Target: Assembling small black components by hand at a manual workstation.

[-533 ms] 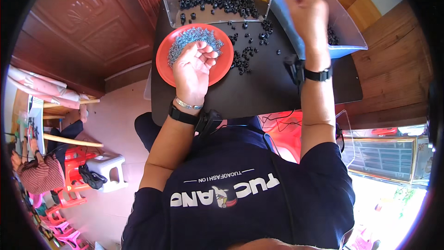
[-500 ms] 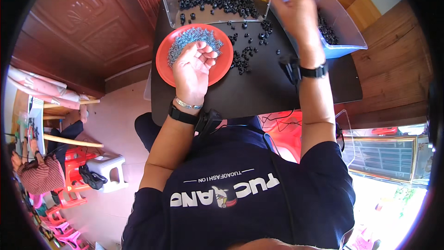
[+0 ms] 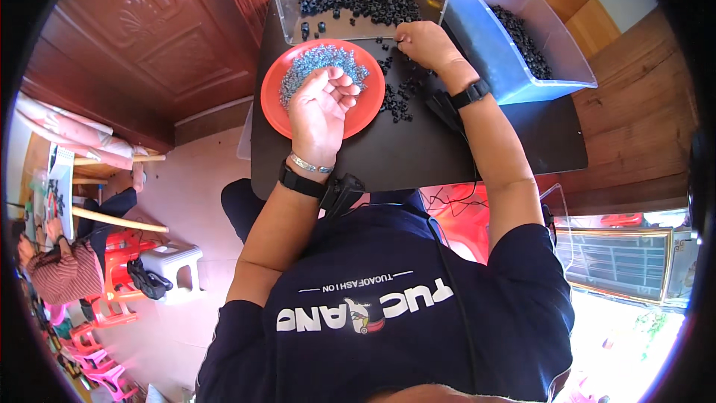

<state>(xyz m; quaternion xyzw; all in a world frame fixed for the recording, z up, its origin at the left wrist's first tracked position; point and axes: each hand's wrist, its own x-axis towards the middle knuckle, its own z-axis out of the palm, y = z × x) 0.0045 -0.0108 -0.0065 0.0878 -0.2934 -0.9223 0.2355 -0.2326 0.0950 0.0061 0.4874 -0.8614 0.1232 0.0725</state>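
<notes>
My left hand (image 3: 321, 112) is palm up over the near part of a round red plate (image 3: 272, 101). Its fingers curl in toward the thumb; whatever they hold is too small or hidden. Behind it, a heap of small silvery-blue metal pieces (image 3: 302, 67) lies on the plate. To the right, my right hand (image 3: 425, 43) pinches with fingertips down, just in front of a clear plastic box, above the dark table (image 3: 462, 157). Anything in that pinch is hidden. Loose small black ring-like parts (image 3: 399, 104) are scattered on the table between plate and right forearm.
The clear box (image 3: 365, 30) at the back holds many more black parts. A translucent bluish bin (image 3: 541, 89) with black parts stands at the right. Off to the left are a grey-white stool (image 3: 175, 261), red stools (image 3: 115, 276) and another person in a striped top (image 3: 71, 276).
My right hand has come left and toward me from between the clear box and the bin, down toward the loose black parts. My left hand keeps its curled pose over the plate.
</notes>
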